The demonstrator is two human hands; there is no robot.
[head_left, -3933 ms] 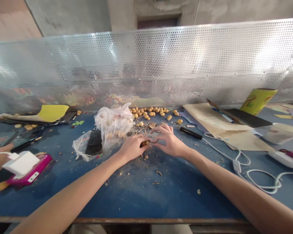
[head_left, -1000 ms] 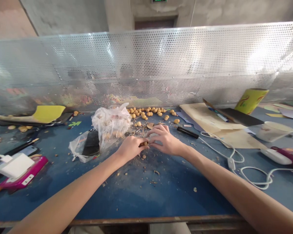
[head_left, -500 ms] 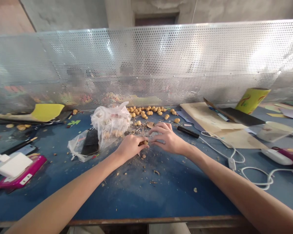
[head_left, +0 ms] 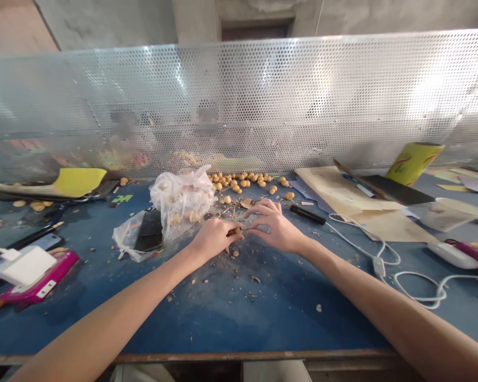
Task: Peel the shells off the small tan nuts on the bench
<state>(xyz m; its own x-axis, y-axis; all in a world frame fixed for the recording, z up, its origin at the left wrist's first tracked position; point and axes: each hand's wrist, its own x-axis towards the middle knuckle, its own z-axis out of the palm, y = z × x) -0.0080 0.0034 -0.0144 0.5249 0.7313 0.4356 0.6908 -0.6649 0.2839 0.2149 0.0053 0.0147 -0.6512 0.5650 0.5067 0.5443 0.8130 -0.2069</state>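
Over the middle of the table, my left hand [head_left: 212,237] is closed, holding a small tan gourd [head_left: 235,231] between thumb and fingers. Its outer end, with a dark spot, points toward my right hand [head_left: 274,227]. The fingers of that hand are bent, their tips drawn together right beside the gourd; whatever they pinch is too small to make out. Below both hands a little brown round piece [head_left: 235,253] lies among crumbs and shavings. Behind them, several similar small gourds [head_left: 245,183] are heaped along the perforated screen.
Left of my hands sit a crumpled clear plastic bag [head_left: 181,196] and a black phone-like object [head_left: 149,231]. A magenta power strip [head_left: 63,270] with a white charger is farther left. To the right lie a black cylindrical handle [head_left: 307,214] with white cord, brown paper [head_left: 342,196] and a plastic cup [head_left: 450,215].
The view has shifted very slightly. Both hands stay in nearly the same place and pose, the left still gripping the small gourd.
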